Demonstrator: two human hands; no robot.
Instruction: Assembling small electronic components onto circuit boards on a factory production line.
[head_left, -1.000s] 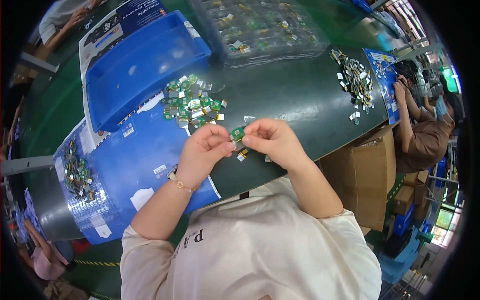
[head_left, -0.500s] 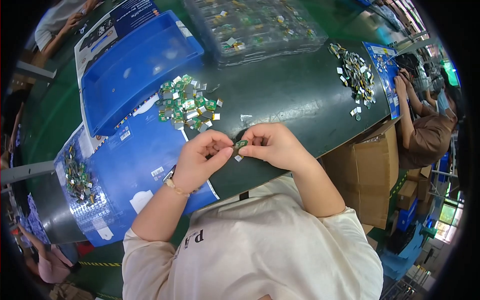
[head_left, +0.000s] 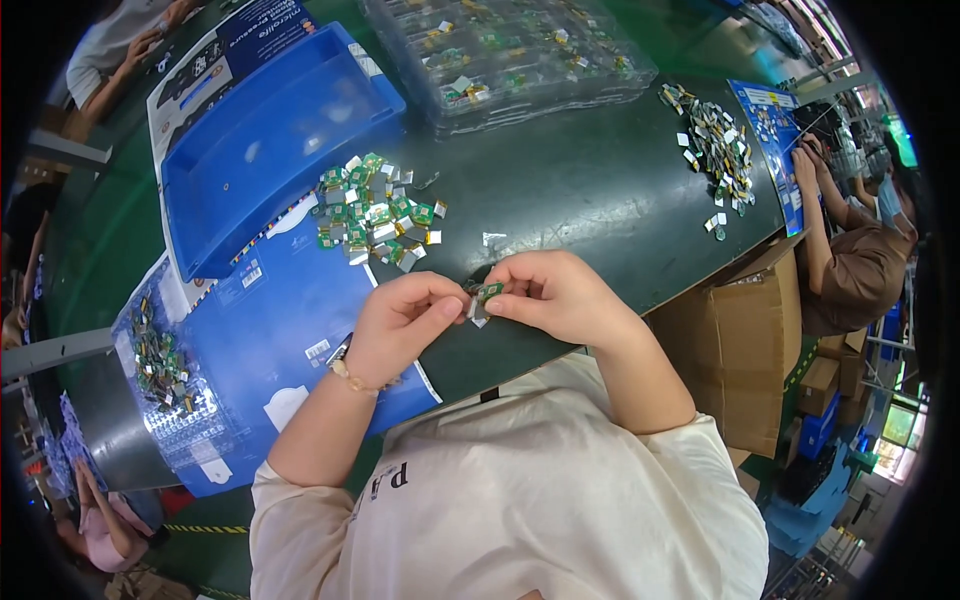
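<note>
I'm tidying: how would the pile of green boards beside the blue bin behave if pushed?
The green boards would likely scatter, being loosely heaped. Flat, they'd probably slide rather than roll; small and thin, they're perhaps light.

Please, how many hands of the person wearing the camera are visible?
2: the left hand, just left of the small green board, and the right hand, which pinches it. Neither seems hidden.

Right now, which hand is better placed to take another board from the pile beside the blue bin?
Probably the left hand: it is nearer that pile, while the right hand pinches a green board.
</note>
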